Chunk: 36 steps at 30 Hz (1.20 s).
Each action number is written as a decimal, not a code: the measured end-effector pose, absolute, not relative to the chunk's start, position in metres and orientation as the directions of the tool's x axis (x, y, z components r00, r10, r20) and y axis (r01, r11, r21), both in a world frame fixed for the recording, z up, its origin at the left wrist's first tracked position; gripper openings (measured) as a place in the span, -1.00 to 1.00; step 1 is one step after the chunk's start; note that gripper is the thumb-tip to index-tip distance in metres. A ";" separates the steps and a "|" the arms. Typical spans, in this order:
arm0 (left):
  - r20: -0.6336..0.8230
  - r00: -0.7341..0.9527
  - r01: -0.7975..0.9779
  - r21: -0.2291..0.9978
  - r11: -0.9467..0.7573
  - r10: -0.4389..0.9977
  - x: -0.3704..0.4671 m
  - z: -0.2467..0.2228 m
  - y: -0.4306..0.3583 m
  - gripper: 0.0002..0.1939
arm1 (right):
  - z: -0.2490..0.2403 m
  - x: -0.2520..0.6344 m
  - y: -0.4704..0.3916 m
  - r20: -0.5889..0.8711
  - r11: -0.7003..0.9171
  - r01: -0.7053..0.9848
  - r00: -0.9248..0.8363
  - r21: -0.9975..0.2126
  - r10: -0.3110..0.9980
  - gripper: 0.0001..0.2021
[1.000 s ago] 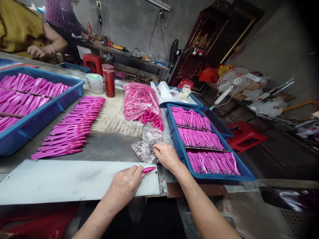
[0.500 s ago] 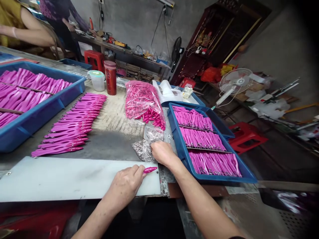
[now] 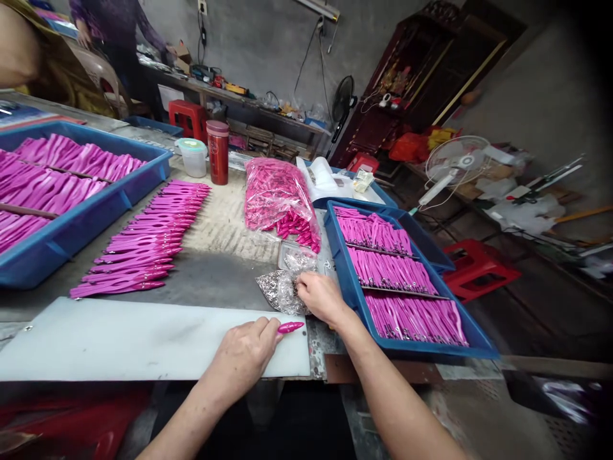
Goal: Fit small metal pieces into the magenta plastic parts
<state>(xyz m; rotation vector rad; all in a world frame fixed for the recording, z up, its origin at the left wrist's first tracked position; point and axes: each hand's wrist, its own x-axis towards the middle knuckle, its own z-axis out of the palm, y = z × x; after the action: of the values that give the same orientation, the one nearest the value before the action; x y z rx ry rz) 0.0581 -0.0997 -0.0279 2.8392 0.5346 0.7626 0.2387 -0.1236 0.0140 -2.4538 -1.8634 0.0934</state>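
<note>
My left hand pinches a small glossy magenta piece above the right end of a white board. My right hand has its fingers closed at a clear plastic bag of tiny metal parts; whatever the fingertips hold is hidden. Behind it lies a large clear bag of magenta pieces, spilling at its front. A row of pink-purple handles with magenta ends lies on the table to the left.
Blue trays of pink-purple handles stand at the left and right. A red tumbler and a lidded tub stand behind the row. Two people are at the upper left. A white fan and red stool are at the right.
The view has shifted slightly. My left hand keeps the magenta piece at the board, and my right hand stays at the bag of metal parts. The people at the upper left have changed posture.
</note>
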 end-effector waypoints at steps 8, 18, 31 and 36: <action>0.434 0.819 0.314 0.208 -0.926 0.375 0.059 -0.027 -0.100 -0.82 | 0.018 0.225 -0.160 0.125 -0.043 0.623 0.223 -0.781 0.967 -0.86; 0.434 0.832 0.301 0.167 -0.939 0.344 0.058 -0.028 -0.100 -0.83 | 0.005 0.209 -0.170 0.141 0.033 0.575 0.144 -0.817 0.980 -0.86; 0.410 0.844 0.296 0.181 -0.938 0.345 0.058 -0.029 -0.100 -0.87 | 0.008 0.209 -0.175 0.224 0.097 0.738 0.076 -0.668 0.972 -0.83; 0.387 0.855 0.303 0.166 -0.939 0.344 0.058 -0.030 -0.101 -0.87 | 0.006 0.210 -0.175 0.297 0.197 0.858 -0.055 -0.474 0.953 -0.79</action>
<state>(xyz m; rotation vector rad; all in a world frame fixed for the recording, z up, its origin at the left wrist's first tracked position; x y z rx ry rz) 0.0581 -0.1013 -0.0298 2.9296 0.5121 0.6391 0.2104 -0.1754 0.0055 -1.6838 -1.9339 0.2274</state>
